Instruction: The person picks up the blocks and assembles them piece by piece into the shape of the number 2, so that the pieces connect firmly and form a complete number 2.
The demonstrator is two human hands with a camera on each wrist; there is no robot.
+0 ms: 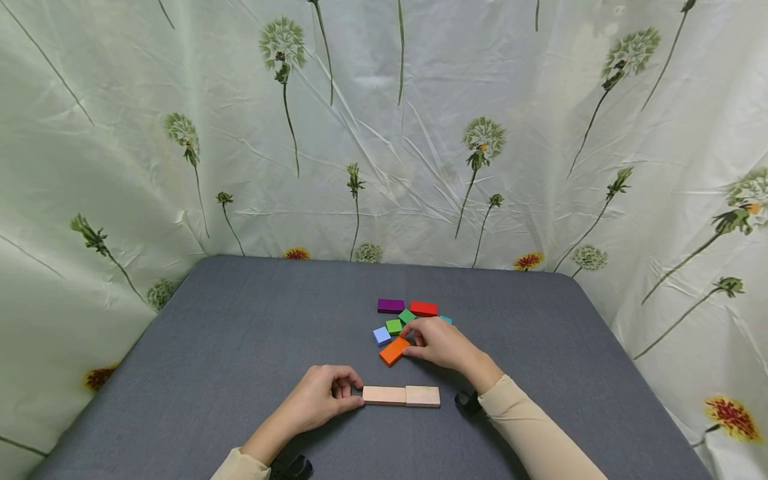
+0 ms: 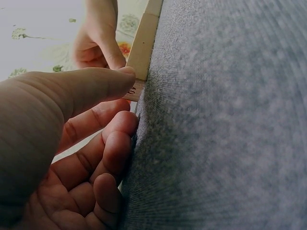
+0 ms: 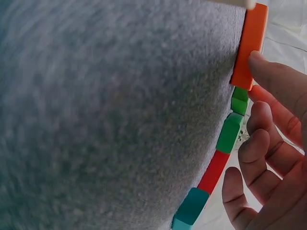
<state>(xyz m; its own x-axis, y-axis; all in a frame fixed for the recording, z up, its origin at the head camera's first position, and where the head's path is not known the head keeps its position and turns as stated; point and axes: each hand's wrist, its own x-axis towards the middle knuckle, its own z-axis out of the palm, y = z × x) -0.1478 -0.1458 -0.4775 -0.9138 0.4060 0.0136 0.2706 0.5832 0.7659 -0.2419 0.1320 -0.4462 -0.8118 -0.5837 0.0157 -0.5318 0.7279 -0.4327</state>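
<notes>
Grey counter (image 1: 210, 347): two plain blocks (image 1: 384, 396) already end to end, left grip (image 1: 318, 395) pinching one end; right grip (image 1: 439, 341) pinches the orange block (image 1: 393, 351), loose coloured blocks (image 1: 423, 309) beyond it probably left to do.

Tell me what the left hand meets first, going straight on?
The left hand would likely meet the left of two pale rectangular wooden blocks; they seem to touch, though depth is unclear.

The right hand (image 1: 441, 343) is hiding most of a teal block (image 1: 446, 319) in the head view, whose bottom edge is cutting both sleeves (image 1: 540, 427); in the left wrist view a dark marking (image 2: 131, 90) on a wooden block (image 2: 138, 92) is showing too small to read
</notes>
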